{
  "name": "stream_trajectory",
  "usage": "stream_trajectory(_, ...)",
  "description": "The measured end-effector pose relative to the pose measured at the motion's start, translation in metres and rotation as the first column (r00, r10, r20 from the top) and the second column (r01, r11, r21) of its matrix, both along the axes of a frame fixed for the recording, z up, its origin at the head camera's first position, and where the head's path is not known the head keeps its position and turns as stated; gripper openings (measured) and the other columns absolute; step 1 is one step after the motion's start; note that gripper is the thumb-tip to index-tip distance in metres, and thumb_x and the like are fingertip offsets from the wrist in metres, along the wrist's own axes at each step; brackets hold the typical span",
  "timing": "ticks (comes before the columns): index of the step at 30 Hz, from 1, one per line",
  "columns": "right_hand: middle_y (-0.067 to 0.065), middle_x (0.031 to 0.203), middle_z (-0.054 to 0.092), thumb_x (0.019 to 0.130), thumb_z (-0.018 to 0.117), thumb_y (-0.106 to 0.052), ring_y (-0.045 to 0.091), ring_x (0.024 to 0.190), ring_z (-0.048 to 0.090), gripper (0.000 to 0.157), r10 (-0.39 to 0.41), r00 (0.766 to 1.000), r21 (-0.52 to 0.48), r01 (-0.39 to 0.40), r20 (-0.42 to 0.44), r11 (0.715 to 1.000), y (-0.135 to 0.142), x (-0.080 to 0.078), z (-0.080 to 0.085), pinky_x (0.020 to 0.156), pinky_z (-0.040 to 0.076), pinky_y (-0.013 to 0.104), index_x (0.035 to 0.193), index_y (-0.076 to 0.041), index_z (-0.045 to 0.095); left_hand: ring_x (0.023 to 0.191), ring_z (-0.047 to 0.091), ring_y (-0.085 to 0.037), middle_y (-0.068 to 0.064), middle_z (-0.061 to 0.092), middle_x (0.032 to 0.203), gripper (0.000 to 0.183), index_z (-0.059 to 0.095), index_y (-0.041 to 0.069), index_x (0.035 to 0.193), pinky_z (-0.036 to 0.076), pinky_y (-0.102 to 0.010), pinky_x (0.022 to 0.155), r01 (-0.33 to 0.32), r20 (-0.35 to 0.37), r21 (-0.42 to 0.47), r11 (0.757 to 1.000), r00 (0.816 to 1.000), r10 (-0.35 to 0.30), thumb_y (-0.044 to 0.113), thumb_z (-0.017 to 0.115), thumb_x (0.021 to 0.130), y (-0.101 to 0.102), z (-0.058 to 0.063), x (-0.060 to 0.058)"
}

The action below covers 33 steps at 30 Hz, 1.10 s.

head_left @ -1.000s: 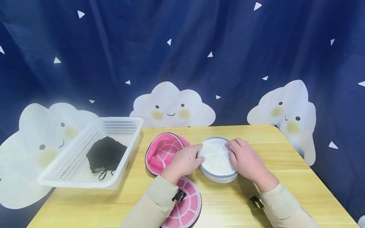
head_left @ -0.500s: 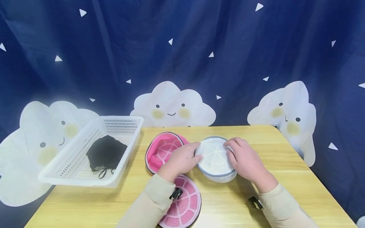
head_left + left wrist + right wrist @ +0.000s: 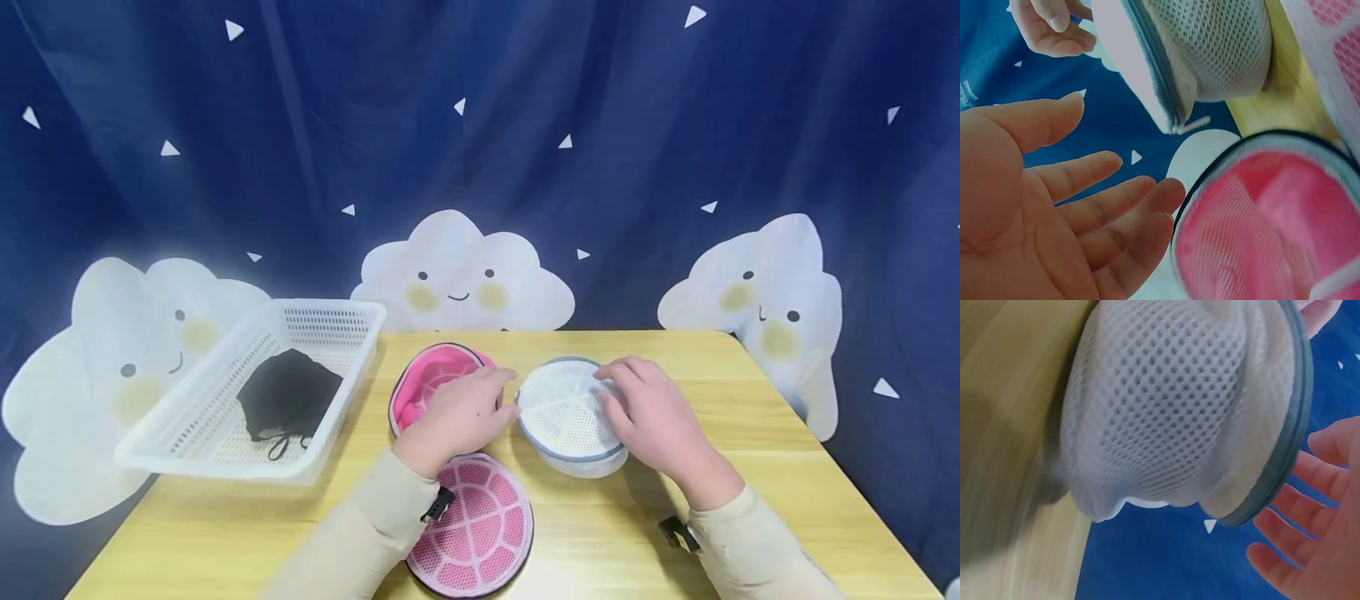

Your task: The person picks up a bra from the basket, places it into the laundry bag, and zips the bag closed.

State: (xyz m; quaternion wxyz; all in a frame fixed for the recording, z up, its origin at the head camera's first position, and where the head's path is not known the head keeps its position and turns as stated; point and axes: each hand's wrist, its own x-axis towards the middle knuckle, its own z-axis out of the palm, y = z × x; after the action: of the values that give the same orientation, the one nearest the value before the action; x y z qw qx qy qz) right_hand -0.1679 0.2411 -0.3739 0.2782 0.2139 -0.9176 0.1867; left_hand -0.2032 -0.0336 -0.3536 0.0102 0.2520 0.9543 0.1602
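A white mesh laundry bag (image 3: pixel 567 410) with a grey zipper rim stands zipped round on the table, its zip pull (image 3: pixel 1194 125) showing in the left wrist view. My left hand (image 3: pixel 457 417) hovers left of it, fingers loosely spread and holding nothing, above the pink mesh laundry bag (image 3: pixel 435 364). That pink bag lies open, its round lid (image 3: pixel 474 533) folded toward me. On the other side, my right hand (image 3: pixel 658 417) is at the white bag's rim with relaxed fingers; in the right wrist view the fingers (image 3: pixel 1297 512) reach the grey edge without curling round it.
At the left is a white plastic basket (image 3: pixel 217 468) holding a black cloth item (image 3: pixel 288 396) with thin cords. The wooden table (image 3: pixel 780 500) ends before a dark blue curtain (image 3: pixel 637 125) printed with clouds.
My left hand has come away from the white bag's rim and moved left, leaving a gap. The right hand stays by the rim. The head view has shifted slightly.
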Motion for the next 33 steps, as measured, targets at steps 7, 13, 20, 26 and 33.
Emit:
stream_trajectory(7,0.003,0.109,0.065,0.093,0.066,-0.017,0.03,0.111,0.058,0.019,0.026,0.999,0.0,-0.026,0.045,1.0,-0.011,0.005,0.008,0.097,0.045,0.048,0.11,-0.01,0.068,0.124,0.059,-0.022,-0.002,0.062,0.134,0.047,0.059,0.017,0.137,0.047,-0.049,0.099,0.006,-0.118,-0.052,0.999,0.993,-0.012,0.041,0.064,0.097,-0.021,0.014,0.003)
stream_trajectory(13,0.002,0.114,0.065,0.095,0.065,-0.02,0.027,0.114,0.059,0.022,0.077,0.992,-0.003,-0.077,0.098,0.997,-0.028,0.009,0.014,0.096,0.048,0.049,0.115,-0.012,0.067,0.123,0.06,-0.022,-0.001,0.065,0.129,0.046,0.06,0.018,0.135,0.048,-0.048,0.099,-0.032,-0.15,-0.067,0.997,0.989,0.022,0.039,0.067,0.095,-0.042,0.033,0.01)
stream_trajectory(20,0.001,0.122,0.065,0.096,0.064,-0.025,0.024,0.122,0.058,0.028,0.111,0.983,-0.027,-0.108,0.146,0.994,-0.053,0.008,0.021,0.102,0.046,0.046,0.121,-0.012,0.066,0.118,0.062,-0.03,-0.006,0.065,0.131,0.059,0.052,0.017,0.145,0.051,-0.054,0.093,-0.106,-0.149,-0.141,0.984,0.985,0.085,0.044,0.067,0.095,-0.071,0.067,0.015)
stream_trajectory(26,0.003,0.118,0.064,0.098,0.063,-0.026,0.021,0.112,0.062,0.032,0.118,0.964,-0.064,-0.106,0.237,0.992,-0.076,0.006,0.026,0.097,0.049,0.045,0.126,-0.011,0.063,0.13,0.053,-0.036,-0.012,0.056,0.144,0.063,0.046,0.014,0.15,0.045,-0.059,0.1,-0.184,-0.138,-0.176,0.967,0.977,0.161,0.043,0.064,0.097,-0.104,0.092,0.007)
stream_trajectory(33,0.002,0.122,0.064,0.096,0.064,-0.027,0.019,0.107,0.064,0.035,0.087,0.951,-0.082,-0.066,0.298,0.994,-0.099,-0.004,0.024,0.091,0.053,0.043,0.128,-0.012,0.063,0.125,0.055,-0.044,-0.022,0.057,0.139,0.06,0.046,0.007,0.148,0.043,-0.062,0.098,-0.26,-0.212,-0.211,0.942,0.953,0.216,0.038,0.061,0.098,-0.141,0.102,-0.017)
